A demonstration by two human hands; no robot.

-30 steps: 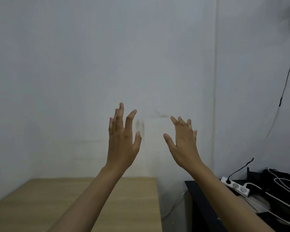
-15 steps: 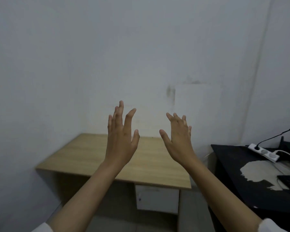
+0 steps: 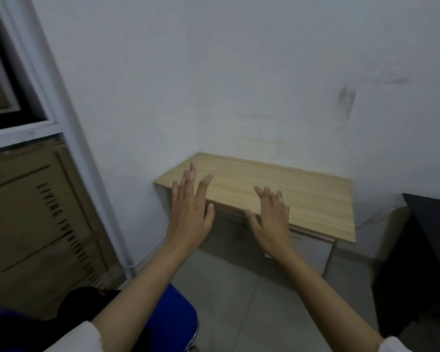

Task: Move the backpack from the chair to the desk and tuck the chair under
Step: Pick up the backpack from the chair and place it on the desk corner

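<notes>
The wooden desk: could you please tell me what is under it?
Under the wooden desk I can see grey floor and a pale panel or drawer unit at its right. The left hand and right hand cover part of the space.

Wooden desk (image 3: 302, 196) — grey floor (image 3: 239, 301) beneath

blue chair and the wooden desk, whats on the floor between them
Nothing: in the head view, only bare grey floor lies between the blue chair and the wooden desk, crossed only by the person's raised forearms.
</notes>
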